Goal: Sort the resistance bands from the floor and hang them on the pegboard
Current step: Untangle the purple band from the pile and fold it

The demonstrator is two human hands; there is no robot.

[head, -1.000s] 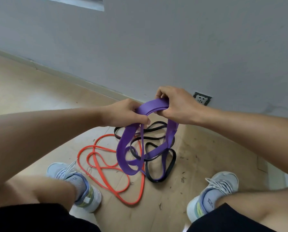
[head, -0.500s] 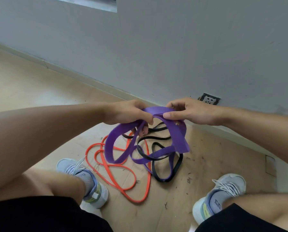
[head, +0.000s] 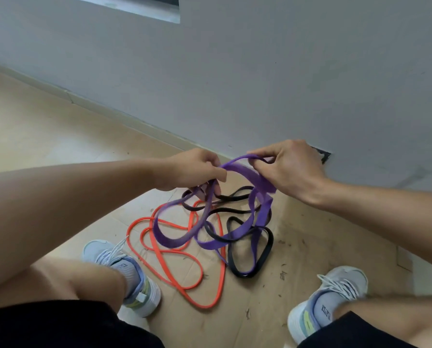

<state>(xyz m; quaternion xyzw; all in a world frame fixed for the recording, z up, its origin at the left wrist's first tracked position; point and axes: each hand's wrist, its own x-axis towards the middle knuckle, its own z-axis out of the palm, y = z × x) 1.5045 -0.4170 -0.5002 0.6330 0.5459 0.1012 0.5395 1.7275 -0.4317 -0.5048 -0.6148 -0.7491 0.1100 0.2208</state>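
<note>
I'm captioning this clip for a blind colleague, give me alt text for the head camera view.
Seen from above, a left hand and right hand hold a wide purple band whose loops dangle over an orange band and a black band tangled on the floor between two sneakers, beside a grey wall.

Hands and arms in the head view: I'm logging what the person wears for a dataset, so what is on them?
Nothing: the left hand and right hand have no gloves, and both forearms are bare with no sleeves, watch or rings visible.

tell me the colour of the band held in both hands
Purple: the wide flat rubber band, clearest in the head view.
</note>
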